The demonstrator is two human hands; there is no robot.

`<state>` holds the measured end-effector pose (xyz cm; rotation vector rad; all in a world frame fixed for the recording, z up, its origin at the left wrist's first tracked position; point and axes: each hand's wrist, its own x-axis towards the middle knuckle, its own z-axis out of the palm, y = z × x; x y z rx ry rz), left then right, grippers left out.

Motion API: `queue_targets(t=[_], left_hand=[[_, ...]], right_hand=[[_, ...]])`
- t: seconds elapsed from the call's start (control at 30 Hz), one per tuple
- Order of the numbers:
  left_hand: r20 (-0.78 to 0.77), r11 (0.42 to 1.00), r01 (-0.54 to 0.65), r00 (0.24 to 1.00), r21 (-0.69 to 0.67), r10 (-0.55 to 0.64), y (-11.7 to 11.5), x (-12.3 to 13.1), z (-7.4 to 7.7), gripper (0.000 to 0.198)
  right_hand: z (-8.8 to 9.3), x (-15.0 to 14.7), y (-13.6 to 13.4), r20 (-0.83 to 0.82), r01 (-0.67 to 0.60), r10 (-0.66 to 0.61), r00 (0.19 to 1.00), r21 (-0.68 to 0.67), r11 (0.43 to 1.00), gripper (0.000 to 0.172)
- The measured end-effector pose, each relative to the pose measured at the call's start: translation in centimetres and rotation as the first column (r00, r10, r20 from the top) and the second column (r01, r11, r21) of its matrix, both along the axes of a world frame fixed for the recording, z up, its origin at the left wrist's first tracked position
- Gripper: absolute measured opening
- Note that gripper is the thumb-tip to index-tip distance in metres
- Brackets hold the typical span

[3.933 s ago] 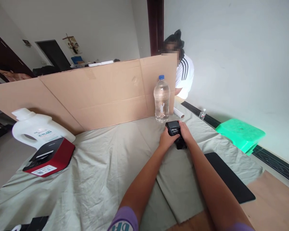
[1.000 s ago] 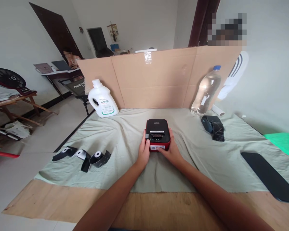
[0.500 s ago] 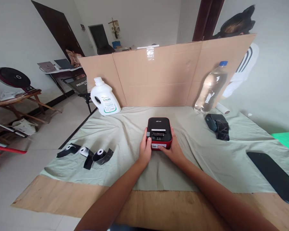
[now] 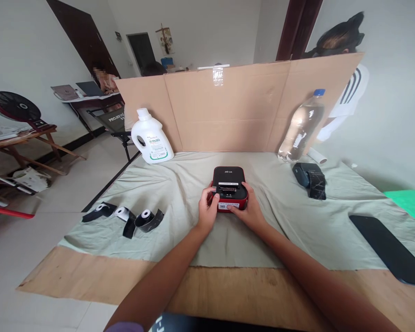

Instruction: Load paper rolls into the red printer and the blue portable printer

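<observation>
Below me spreads the cloth-draped desk; on its middle, towards twelve o'clock, is the red-and-black printer, its long axis seemingly running twelve to six. I see the left hand gripping it from eight o'clock, the right hand from four, neither nearer. Fingers hide its sides; a thumb overlaps the front sticker, its print unreadable.

Single head-worn view, set above the near edge of the worktop, facing forward and down across it toward the cardboard panel and, farther off, the back wall.
</observation>
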<state>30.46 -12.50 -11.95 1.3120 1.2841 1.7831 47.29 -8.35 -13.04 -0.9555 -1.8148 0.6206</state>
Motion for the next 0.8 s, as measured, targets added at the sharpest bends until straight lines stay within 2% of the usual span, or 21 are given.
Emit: queue_targets(t=[0.2, 0.4, 0.57, 0.7, 0.8], left_hand=[[0.072, 1.0, 0.028, 0.997, 0.002, -0.028, 0.0, -0.1, 0.1, 0.025], [-0.012, 0.987, 0.153, 0.988, -0.045, -0.154, 0.6, -1.8, 1.2, 0.029], [0.026, 0.982, 0.184, 0.983, -0.049, -0.183, 1.5, -2.5, 2.0, 0.038], [0.025, 0.968, 0.239, 0.971, -0.071, -0.238, 1.8, -2.7, 1.8, 0.037], [0.013, 0.978, 0.201, 0.98, -0.056, -0.201, 1.7, -2.6, 1.2, 0.033]], right_hand=[[0.2, 0.0, 0.1, -0.012, -0.013, 0.013, 1.0, 0.022, 1.0, 0.087], [-0.1, 0.1, 0.3, -0.024, 0.003, -0.002, 1.0, 0.056, 0.998, 0.087], [0.2, 0.1, 0.4, -0.018, 0.008, -0.007, 1.0, 0.063, 0.998, 0.084], [0.4, 0.1, 0.5, -0.002, 0.003, -0.002, 1.0, 0.077, 0.997, 0.086], [0.4, 0.2, 0.4, 0.011, 0.009, -0.01, 1.0, 0.088, 0.996, 0.088]])
